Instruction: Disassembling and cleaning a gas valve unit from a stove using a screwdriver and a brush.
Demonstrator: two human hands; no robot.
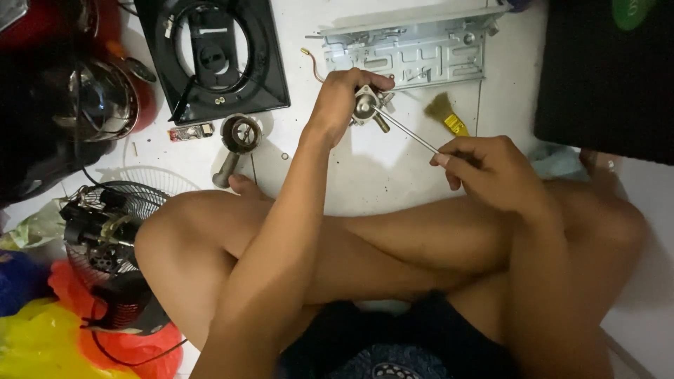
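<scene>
Sitting cross-legged on the white floor (379, 175) with the stove pretty well in pieces, so we're clearly past the teardown stage and into the fiddly bit.

Going left to right: a small fan (105, 231) with its wire guard sits by our left knee, with some red and yellow bags beside it. Up top left is the black stove top panel (260, 63) with its round burner opening, already lifted off and lying flat. Just below it lie a lighter (191, 132) and the burner head (240, 133) with its tube, apart from everything else, plus a tiny washer nearby.

Our left hand (337, 102) is closed around the small metal valve body (366, 109), holding it just off the floor in front of the bare metal chassis frame (414, 49), which looks stripped. Our right hand (491, 168) is gripping the handle of a thin screwdriver (407, 130), fingers wrapped tight, with the shaft running up and left so the tip meets the valve. We can't tell whether a screw is going in or out, since the tip is too small to make out.

A little brush (444, 112) with a yellow handle lies just past the shaft, near the frame's lower edge.

Our guess: disassembly is done, the valve is mid-service, and all the reassembly (burner, frame, top panel) is still left.
</scene>
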